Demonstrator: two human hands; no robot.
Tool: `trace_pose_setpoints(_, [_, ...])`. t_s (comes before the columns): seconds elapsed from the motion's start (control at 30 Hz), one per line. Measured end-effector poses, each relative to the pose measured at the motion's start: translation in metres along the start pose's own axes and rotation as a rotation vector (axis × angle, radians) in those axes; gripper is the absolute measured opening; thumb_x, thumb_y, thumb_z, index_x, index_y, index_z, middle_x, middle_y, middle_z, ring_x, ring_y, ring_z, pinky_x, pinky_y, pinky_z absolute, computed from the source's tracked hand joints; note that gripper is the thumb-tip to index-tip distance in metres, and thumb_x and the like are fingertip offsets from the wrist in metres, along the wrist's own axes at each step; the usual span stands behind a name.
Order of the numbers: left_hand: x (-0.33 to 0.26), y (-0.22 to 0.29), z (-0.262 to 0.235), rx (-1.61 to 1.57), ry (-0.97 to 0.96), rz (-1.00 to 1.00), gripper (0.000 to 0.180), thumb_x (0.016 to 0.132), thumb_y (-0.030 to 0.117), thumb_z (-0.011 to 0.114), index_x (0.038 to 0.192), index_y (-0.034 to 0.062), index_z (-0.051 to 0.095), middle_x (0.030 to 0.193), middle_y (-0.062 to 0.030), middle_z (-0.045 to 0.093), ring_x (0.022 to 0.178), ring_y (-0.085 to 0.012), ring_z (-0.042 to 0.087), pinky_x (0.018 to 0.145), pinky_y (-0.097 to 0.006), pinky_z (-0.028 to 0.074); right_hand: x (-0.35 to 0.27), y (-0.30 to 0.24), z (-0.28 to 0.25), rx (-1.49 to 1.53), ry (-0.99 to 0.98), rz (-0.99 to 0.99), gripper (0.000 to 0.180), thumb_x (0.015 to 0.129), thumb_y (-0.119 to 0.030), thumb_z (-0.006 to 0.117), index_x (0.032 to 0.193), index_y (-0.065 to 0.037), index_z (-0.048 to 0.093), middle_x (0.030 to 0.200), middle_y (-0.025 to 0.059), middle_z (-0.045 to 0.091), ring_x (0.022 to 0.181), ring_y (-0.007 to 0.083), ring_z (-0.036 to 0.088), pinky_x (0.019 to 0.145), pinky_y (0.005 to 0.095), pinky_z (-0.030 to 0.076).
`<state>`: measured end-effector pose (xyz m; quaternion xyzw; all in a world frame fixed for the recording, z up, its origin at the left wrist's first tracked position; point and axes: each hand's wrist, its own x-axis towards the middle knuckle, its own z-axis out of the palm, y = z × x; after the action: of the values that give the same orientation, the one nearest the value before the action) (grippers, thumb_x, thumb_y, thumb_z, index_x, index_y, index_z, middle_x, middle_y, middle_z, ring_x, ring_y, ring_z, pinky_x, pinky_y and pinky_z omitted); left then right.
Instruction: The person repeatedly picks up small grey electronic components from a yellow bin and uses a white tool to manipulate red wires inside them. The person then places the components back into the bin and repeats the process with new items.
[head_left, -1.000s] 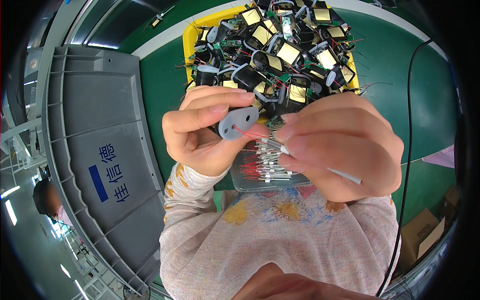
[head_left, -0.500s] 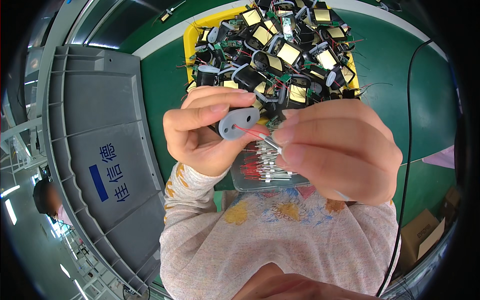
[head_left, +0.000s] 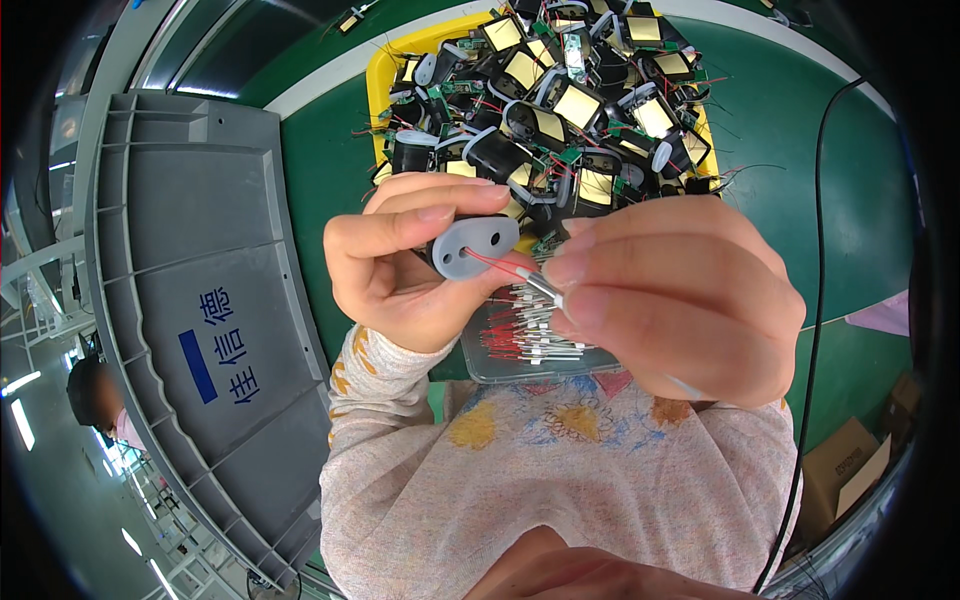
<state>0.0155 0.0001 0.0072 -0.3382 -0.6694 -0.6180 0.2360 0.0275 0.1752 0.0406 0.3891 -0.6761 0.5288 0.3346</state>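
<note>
Between its fingers and thumb, my left hand (head_left: 405,265) grips a black housing with an oval grey end cap (head_left: 479,247) that has several small holes. Red wires (head_left: 497,264) run out of one hole toward my right hand (head_left: 690,300). The right thumb and fingers pinch a thin silver metal-cased part with a white end (head_left: 543,287), joined to those wires. Below the hands sits a clear plastic tray (head_left: 500,372) with many similar parts (head_left: 535,335) on red and white leads, partly hidden by my right hand.
A yellow bin (head_left: 380,85) heaped with black housings, circuit boards and wires stands beyond my hands on the green table (head_left: 780,130). A grey crate (head_left: 200,300) stands at the left. A black cable (head_left: 820,250) hangs at the right, near cardboard boxes (head_left: 845,460). Another person (head_left: 95,395) is at far left.
The grey-capped housing has shifted slightly to the left in my left hand, so a little more red wire shows. My right hand has stayed nearly still.
</note>
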Motion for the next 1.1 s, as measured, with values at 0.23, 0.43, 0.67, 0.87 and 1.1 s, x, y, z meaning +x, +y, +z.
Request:
trace_pose_setpoints(0.23, [0.0,0.0,0.0,-0.015,0.0,0.0,0.054,0.06,0.002,0.079,0.099,0.004,0.042,0.088,-0.0191,0.062,0.085,-0.0249,0.06,0.071,-0.031,0.049,0.0,-0.001,0.0,0.007,0.003,0.013,0.029,0.056,0.004,0.072,0.081,0.002,0.058,0.08,0.0155,0.061,0.068,0.0251,0.061,0.057,0.0298,0.054])
trace_pose_setpoints(0.43, [0.0,0.0,0.0,-0.034,-0.004,-0.021,0.054,0.06,0.002,0.078,0.099,0.0039,0.042,0.09,-0.0197,0.061,0.085,-0.0239,0.06,0.071,-0.031,0.05,-0.002,0.003,0.002,0.034,0.03,0.005,0.031,0.052,0.005,0.074,0.08,0.001,0.059,0.079,0.0145,0.061,0.066,0.0252,0.061,0.055,0.0299,0.053])
trace_pose_setpoints(0.67, [0.0,0.0,0.0,-0.05,-0.012,-0.024,0.053,0.061,0.001,0.078,0.1,0.0039,0.042,0.091,-0.0198,0.061,0.085,-0.0236,0.059,0.071,-0.031,0.05,0.0,0.005,0.0,0.073,0.005,-0.001,0.031,0.051,0.006,0.074,0.079,0.001,0.059,0.078,0.0152,0.061,0.066,0.0254,0.061,0.054,0.0299,0.054])
trace_pose_setpoints(0.87, [0.0,0.001,0.0,-0.026,-0.014,-0.02,0.053,0.06,0.0,0.078,0.1,0.0034,0.042,0.09,-0.0199,0.061,0.085,-0.0239,0.059,0.072,-0.031,0.05,0.002,0.005,-0.006,0.053,-0.069,0.029,0.032,0.052,0.007,0.073,0.08,0.003,0.058,0.079,0.0165,0.061,0.066,0.0255,0.061,0.054,0.03,0.054])
trace_pose_setpoints(1.1, [0.0,0.002,0.0,-0.046,-0.01,-0.032,0.053,0.061,0.0,0.078,0.099,0.0029,0.042,0.09,-0.0199,0.061,0.086,-0.0243,0.059,0.072,-0.031,0.05,0.006,0.002,-0.009,0.059,-0.125,0.053,0.031,0.052,0.007,0.073,0.08,0.003,0.058,0.079,0.0167,0.061,0.065,0.0258,0.061,0.054,0.0301,0.054])
